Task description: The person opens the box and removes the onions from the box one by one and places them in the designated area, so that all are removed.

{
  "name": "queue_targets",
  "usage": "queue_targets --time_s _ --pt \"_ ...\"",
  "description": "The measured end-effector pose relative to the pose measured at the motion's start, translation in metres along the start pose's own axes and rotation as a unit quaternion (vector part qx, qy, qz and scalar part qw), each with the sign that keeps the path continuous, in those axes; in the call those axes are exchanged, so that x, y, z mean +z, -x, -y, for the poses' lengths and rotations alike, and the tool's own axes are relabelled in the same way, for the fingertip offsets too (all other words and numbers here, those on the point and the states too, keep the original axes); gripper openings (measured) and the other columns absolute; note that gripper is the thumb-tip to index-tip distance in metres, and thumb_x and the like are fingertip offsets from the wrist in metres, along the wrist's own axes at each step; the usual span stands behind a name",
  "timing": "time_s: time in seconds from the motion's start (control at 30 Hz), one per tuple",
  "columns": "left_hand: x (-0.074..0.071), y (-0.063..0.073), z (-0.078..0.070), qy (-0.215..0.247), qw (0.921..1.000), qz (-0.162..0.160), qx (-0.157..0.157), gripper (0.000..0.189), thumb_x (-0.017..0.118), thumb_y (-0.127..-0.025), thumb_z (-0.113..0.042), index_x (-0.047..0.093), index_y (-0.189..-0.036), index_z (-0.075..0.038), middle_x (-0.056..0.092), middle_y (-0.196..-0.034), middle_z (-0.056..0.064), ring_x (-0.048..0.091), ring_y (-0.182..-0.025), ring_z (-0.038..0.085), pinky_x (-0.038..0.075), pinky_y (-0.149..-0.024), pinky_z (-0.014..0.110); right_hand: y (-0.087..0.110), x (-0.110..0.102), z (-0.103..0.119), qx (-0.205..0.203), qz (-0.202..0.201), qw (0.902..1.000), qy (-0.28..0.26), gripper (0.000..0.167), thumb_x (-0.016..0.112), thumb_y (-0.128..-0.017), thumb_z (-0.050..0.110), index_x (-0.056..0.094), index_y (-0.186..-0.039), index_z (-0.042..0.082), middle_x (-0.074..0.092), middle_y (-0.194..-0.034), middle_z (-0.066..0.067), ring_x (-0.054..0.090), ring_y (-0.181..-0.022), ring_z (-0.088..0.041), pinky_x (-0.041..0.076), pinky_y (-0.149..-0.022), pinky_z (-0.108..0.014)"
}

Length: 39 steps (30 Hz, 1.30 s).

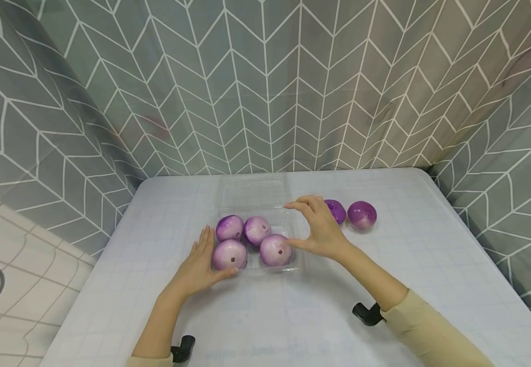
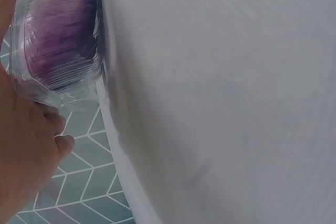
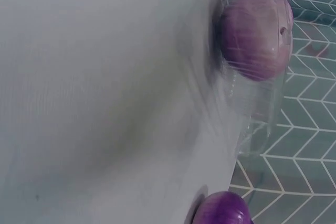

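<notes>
A clear plastic container (image 1: 295, 255) lies with its hinged lid (image 1: 253, 191) folded back. Inside are several red onions, one (image 1: 230, 255) at the front left and another (image 1: 276, 250) at the front right. Straight fingers of my left hand (image 1: 196, 267) rest along the container's left side, its thumb across the front corner. The left wrist view shows that hand at the container wall, an onion (image 2: 60, 24) behind the plastic. My right hand (image 1: 322, 232) arches over the container's right side, thumb and fingers spread apart, holding nothing. Its thumb tip overlaps the front right onion.
Two darker red onions sit on the white-covered table (image 1: 407, 244) to the right: one (image 1: 361, 215) in full view, the other (image 1: 336, 210) partly behind my right hand. Patterned curtains (image 1: 265, 102) hang behind the table and along both sides.
</notes>
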<state>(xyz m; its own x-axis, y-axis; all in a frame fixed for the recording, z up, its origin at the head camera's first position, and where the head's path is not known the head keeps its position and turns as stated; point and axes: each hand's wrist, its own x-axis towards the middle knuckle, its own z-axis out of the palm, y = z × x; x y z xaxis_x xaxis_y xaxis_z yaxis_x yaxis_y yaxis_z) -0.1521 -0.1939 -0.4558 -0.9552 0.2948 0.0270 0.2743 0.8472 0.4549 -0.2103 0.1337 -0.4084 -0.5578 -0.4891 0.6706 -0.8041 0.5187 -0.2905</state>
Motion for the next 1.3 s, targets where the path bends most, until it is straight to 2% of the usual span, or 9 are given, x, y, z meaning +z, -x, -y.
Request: queue_targets --time_s 0.37,0.7,0.97,1.2,1.3 --pt "0.0 -0.001 0.0 0.004 1.0 0.001 -0.001 0.123 0.065 -0.077 -0.067 0.003 -0.15 0.009 -0.001 -0.158 0.024 0.001 -0.146 0.035 0.007 -0.117 0.052 0.004 0.021 0.003 -0.022 0.021 0.9995 0.001 0.074 0.09 -0.059 0.039 0.058 -0.122 0.015 0.049 -0.114 -0.01 0.046 -0.103 -0.028 0.04 -0.089 -0.043" --pt "0.0 -0.002 0.001 0.004 1.0 -0.001 0.001 0.123 0.065 -0.077 -0.067 0.003 -0.15 0.008 -0.001 -0.158 0.023 0.001 -0.146 0.034 0.007 -0.116 0.053 0.005 0.025 0.005 0.003 0.101 0.9943 0.035 0.066 0.088 -0.065 0.039 0.06 -0.121 0.019 0.051 -0.115 -0.005 0.047 -0.103 -0.024 0.042 -0.086 -0.04" --pt "0.0 -0.002 0.002 0.002 1.0 -0.002 0.001 0.123 0.064 -0.076 -0.069 0.003 -0.15 0.008 -0.001 -0.158 0.023 0.001 -0.146 0.034 0.009 -0.116 0.053 0.003 0.027 0.007 -0.012 0.198 0.9768 0.08 0.069 0.088 -0.064 0.04 0.061 -0.124 0.02 0.051 -0.118 -0.004 0.047 -0.107 -0.023 0.044 -0.082 -0.038" --pt "0.0 -0.003 0.002 0.003 1.0 -0.001 0.004 0.123 0.064 -0.076 -0.069 0.003 -0.15 0.008 -0.001 -0.158 0.024 0.001 -0.146 0.035 0.008 -0.116 0.053 -0.002 0.028 0.01 -0.011 0.247 0.9647 0.092 0.068 0.087 -0.064 0.042 0.061 -0.124 0.019 0.053 -0.116 -0.003 0.046 -0.108 -0.023 0.044 -0.081 -0.038" --pt "0.0 -0.003 0.003 0.002 1.0 -0.002 0.007 0.123 0.064 -0.077 -0.069 0.003 -0.15 0.008 -0.001 -0.158 0.024 0.001 -0.146 0.035 0.009 -0.116 0.054 -0.006 0.028 0.012 -0.014 0.271 0.9564 0.108 0.068 0.087 -0.064 0.043 0.062 -0.123 0.019 0.057 -0.114 -0.002 0.047 -0.107 -0.023 0.044 -0.08 -0.038"
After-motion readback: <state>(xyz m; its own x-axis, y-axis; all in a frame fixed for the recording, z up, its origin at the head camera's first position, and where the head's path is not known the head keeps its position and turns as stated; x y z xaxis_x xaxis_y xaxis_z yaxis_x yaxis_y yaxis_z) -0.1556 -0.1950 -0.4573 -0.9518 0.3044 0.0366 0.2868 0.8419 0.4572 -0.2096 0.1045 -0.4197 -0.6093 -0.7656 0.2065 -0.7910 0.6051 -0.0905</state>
